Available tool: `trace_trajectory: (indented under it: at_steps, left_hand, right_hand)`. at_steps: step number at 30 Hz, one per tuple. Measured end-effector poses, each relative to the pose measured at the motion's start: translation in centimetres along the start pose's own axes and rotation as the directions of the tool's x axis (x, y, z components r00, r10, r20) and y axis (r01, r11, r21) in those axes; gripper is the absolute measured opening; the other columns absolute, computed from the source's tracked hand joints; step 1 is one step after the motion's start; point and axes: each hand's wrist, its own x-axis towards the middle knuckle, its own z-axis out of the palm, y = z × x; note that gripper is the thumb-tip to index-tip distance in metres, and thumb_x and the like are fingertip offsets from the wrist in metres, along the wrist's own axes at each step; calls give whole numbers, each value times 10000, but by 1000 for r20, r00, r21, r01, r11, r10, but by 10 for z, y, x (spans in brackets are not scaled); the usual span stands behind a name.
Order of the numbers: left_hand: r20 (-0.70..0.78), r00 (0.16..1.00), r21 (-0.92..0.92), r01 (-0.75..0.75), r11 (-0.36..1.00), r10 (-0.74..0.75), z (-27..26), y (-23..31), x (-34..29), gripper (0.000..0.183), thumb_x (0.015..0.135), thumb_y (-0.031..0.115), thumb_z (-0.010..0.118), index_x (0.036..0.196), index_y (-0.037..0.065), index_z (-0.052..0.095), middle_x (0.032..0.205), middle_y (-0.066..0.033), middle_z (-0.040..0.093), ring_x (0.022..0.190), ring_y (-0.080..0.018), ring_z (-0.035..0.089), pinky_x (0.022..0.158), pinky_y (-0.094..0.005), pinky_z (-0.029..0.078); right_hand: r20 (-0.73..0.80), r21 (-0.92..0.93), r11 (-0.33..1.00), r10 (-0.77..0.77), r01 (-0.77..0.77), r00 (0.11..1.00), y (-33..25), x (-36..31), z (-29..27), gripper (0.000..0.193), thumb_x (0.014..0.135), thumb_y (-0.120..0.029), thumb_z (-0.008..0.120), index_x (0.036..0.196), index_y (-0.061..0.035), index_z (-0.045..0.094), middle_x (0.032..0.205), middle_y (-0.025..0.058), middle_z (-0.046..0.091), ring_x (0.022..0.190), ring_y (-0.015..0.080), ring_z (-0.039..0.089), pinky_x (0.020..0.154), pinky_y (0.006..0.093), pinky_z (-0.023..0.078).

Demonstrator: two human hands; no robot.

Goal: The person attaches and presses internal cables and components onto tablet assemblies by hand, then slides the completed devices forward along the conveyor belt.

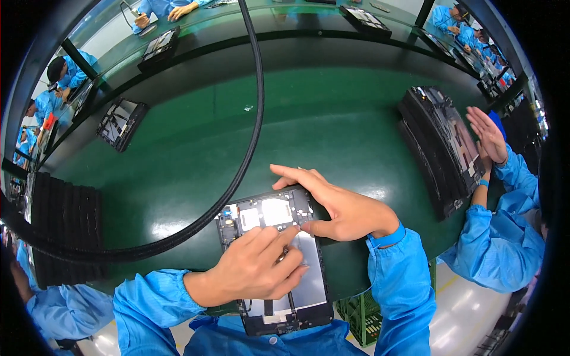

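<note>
**Both hands on a tablet-like device with its insides exposed**

Device (313, 279): flat, black-framed, tilted slightly left at its far end. Pale metal plates on the far half, big silver-grey panel on the near half, dark strips at the near end. It sits near centre, at the table's near edge, close to the wearer's body.

Left hand (255, 267) lies over the device's middle, fingers bent; a shiny bit shows between them, but cannot tell whether they grip it. Right hand (347, 213) is at the far right corner, fingers spread and not clenched, thumb by the right edge.

Surface: glossy green table (190, 130), dark raised shelf (320, 44) along the far side. Pale floor (463, 305), green crate (359, 314) below. Co-workers in blue on several sides; one hand (490, 139) by the right stack.

Counts: one device under the hands, one similar unit (122, 124) far left, two stacks (left (65, 219), right (436, 142); layers unclear), one black cable (258, 89) arching across.
</note>
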Motion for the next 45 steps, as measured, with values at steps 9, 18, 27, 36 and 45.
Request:
trace_trajectory:
  at_steps: [9,18,27,36,45]
  left_hand:
    - [-37,999,6,-7,1000,7,14,-1,7,287,788,279,881,877,68,707,1183,-123,767,796,-220,581,647,-360,451]
    - [-163,975,-154,127,980,-152,-1,-11,-18,357,796,160,754,1133,42,776,1171,-106,804,868,-273,670,739,-404,509]
    - [-198,974,-141,-138,980,109,-8,-15,-81,286,770,118,711,1024,15,788,1025,-115,797,864,-292,730,772,-373,611]
    - [-102,939,-12,-330,944,327,12,-14,-73,260,879,213,700,1028,47,832,1072,-98,797,900,-222,736,824,-359,629]
    - [-53,935,-147,-355,923,351,23,-19,-56,312,878,297,758,1026,23,788,1044,-93,739,905,-243,688,765,-382,556]
  right_hand:
    - [42,72,991,110,-113,993,-2,-4,-8,1086,801,130,670,1782,-113,272,1584,186,513,1509,365,445,1316,472,304]
    - [51,0,994,114,-114,992,-1,-12,-14,1004,843,84,671,1763,-96,312,1572,199,518,1507,367,442,1317,473,274]
    - [-317,-6,1000,-12,11,948,-7,-16,-13,832,774,-85,756,1581,-134,559,1533,190,535,1510,400,452,1340,560,245]
    - [126,-469,870,-102,150,987,-36,-22,49,229,774,-150,888,941,-93,744,1440,170,584,1513,456,443,1304,759,256]
    - [-15,-715,688,-196,127,981,-20,-33,62,225,792,-79,866,910,-87,675,1321,97,653,1374,389,561,1261,699,377]
